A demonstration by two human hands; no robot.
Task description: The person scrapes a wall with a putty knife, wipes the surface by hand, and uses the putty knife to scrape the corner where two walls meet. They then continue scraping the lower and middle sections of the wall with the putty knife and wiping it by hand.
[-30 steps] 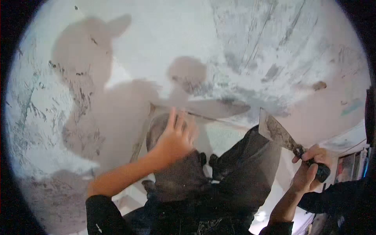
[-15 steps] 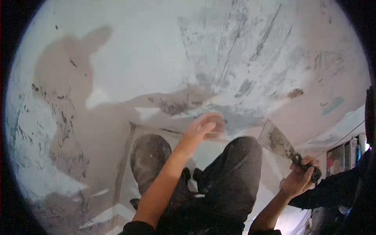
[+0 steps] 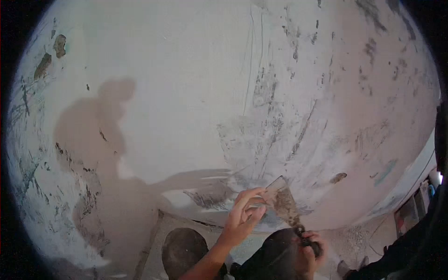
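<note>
My right hand (image 3: 310, 255) is wrapped round the dark handle of a putty knife (image 3: 283, 201), above my right knee. The broad, stained metal blade points up and to the left, in front of the wall (image 3: 182, 88). At the blade's left edge is my left hand (image 3: 243, 215), its fingers apart and slightly bent, the fingertips right at the metal. Behind both hands the wall shows grey smeared patches and dark scrape marks low down.
My bent knees (image 3: 185, 252) are close to the wall's foot. A person's dark-clothed leg (image 3: 396, 254) reaches in at the right, with shoes (image 3: 344, 269) on the dusty floor. Shelf-like items (image 3: 410, 212) stand at the far right. My shadow (image 3: 93, 126) falls across the wall's left part.
The view has tilted up, showing more wall. My right hand has brought the putty knife leftward, in front of me, and its blade now meets the fingers of my left hand.
</note>
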